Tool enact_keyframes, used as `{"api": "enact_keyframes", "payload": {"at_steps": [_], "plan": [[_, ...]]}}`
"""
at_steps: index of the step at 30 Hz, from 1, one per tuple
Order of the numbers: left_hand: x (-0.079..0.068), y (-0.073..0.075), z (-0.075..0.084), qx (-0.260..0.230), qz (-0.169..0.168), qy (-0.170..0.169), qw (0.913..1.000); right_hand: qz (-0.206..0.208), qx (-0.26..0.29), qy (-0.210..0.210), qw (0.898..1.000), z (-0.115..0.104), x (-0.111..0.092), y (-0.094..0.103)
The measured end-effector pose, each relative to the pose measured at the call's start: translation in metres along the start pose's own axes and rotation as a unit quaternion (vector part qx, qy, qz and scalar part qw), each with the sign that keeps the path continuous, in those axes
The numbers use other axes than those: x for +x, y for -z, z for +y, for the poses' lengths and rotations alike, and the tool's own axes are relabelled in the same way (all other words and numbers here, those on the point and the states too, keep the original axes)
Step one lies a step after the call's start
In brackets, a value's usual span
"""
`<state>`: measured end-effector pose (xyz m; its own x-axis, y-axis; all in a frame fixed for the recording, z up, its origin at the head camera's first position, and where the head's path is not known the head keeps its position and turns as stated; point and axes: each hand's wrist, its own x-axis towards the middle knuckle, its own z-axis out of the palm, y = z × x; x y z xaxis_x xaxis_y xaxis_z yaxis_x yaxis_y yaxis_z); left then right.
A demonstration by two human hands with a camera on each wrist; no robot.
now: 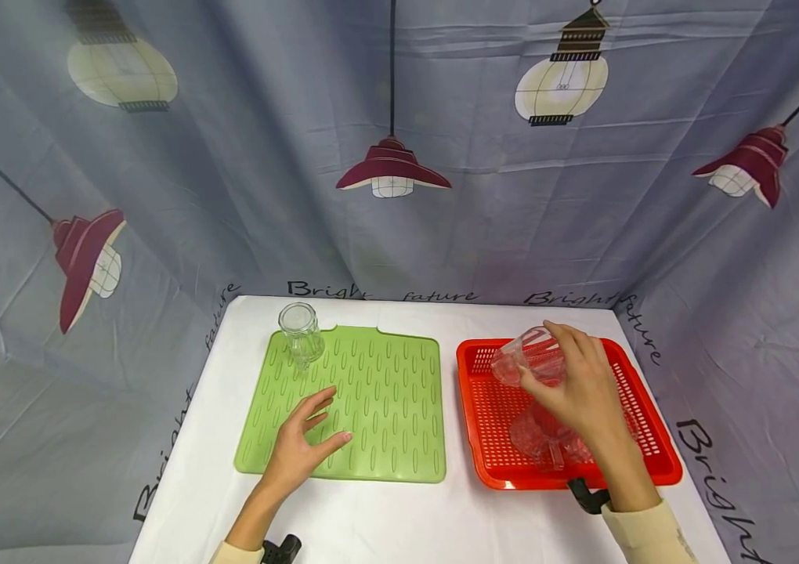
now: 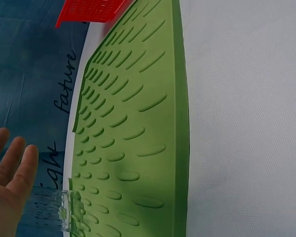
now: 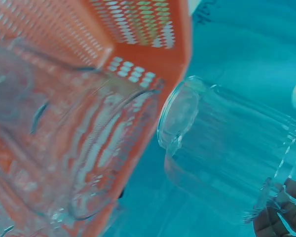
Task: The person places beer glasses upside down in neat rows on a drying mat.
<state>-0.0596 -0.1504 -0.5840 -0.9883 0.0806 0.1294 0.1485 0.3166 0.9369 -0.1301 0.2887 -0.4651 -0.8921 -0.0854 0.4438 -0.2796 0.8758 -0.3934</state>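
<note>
Person's right hand (image 1: 579,384) gripping 1 tilted glass (image 1: 528,359) over a red basket (image 1: 471,419)
More glassware (image 1: 529,432) lies inside; the left hand (image 1: 298,448), thumb and fingers apart, hovers over a green mat (image 1: 385,407) near 1 upright tumbler (image 1: 302,335).

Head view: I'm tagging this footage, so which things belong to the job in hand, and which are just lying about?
Seem part of the job:
held glass in the right hand
red basket and the glassware inside
green mat and the standing glass on it

Seem just surroundings:
printed curtain
white table
black wrist gear
</note>
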Motion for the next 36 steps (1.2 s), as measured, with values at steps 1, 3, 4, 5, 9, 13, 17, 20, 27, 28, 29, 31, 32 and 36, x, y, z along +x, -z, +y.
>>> {"api": "enact_keyframes", "payload": {"at_steps": [1,3,4,5,9,13,17,20,27,28,29,31,32,36], "plan": [[0.000,0.000,0.000,-0.001,-0.001,0.000,1.0000,0.007,0.006,0.006,1.000,-0.004,-0.001,0.001],[0.000,-0.001,0.001,-0.005,-0.002,-0.001,1.0000,0.019,0.019,0.018,0.999,-0.012,-0.004,0.001],[0.000,-0.002,0.002,-0.007,-0.002,-0.002,1.0000,0.025,0.026,0.024,0.999,-0.016,-0.006,0.001],[0.000,-0.002,0.002,-0.010,-0.003,-0.002,0.9999,0.029,0.034,0.029,0.999,-0.020,-0.008,0.000],[0.000,-0.004,0.002,-0.019,-0.006,-0.007,0.9998,0.035,0.058,0.046,0.997,-0.033,-0.021,-0.007],[0.001,-0.005,0.003,-0.022,-0.007,-0.010,0.9997,0.020,0.071,0.042,0.996,-0.042,-0.031,-0.014],[0.001,-0.007,0.004,-0.023,-0.007,-0.009,0.9997,0.008,0.078,0.035,0.996,-0.048,-0.037,-0.019],[0.001,-0.007,0.004,-0.023,-0.008,-0.009,0.9997,0.011,0.081,0.039,0.996,-0.050,-0.039,-0.021],[0.001,-0.012,0.004,-0.033,-0.012,-0.022,0.9991,0.018,0.081,0.044,0.996,-0.052,-0.036,-0.021],[0.002,-0.014,0.005,-0.035,-0.015,-0.024,0.9990,0.020,0.082,0.045,0.995,-0.053,-0.036,-0.021],[0.002,-0.016,0.006,-0.035,-0.019,-0.026,0.9989,0.020,0.084,0.045,0.995,-0.054,-0.036,-0.021],[0.004,-0.020,0.009,-0.039,-0.026,-0.028,0.9985,0.017,0.087,0.045,0.995,-0.057,-0.036,-0.021],[0.004,-0.023,0.011,-0.043,-0.031,-0.030,0.9982,0.014,0.091,0.044,0.995,-0.059,-0.036,-0.021],[0.007,-0.037,0.018,-0.063,-0.057,-0.037,0.9957,-0.003,0.112,0.050,0.992,-0.070,-0.039,-0.023]]}}
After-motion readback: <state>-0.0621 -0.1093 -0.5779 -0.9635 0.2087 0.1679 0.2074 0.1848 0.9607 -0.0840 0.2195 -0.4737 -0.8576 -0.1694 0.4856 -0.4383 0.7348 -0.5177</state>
